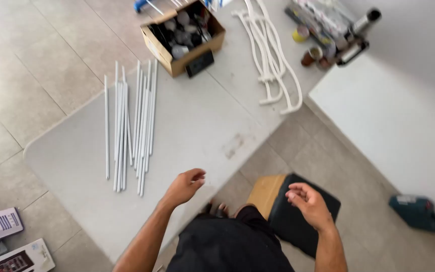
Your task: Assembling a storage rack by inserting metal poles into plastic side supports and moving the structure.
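Table across the middle of the frame, hands at its near edge

A long grey plastic table [197,116] runs from lower left to upper right of the frame; a bundle of thin white straight rods [129,128] lies on its left half, an open brown cardboard box [183,38] behind them at upper centre, and curved white plastic pipes [273,65] right of the box. The left hand [185,186] hovers over the table's near edge at lower centre; the right hand [309,204] hangs off the table at lower right, above a black cushioned stool [298,211]. Flat printed cartons [6,242] lie on the floor at lower left, a teal power tool [419,214] at far right.
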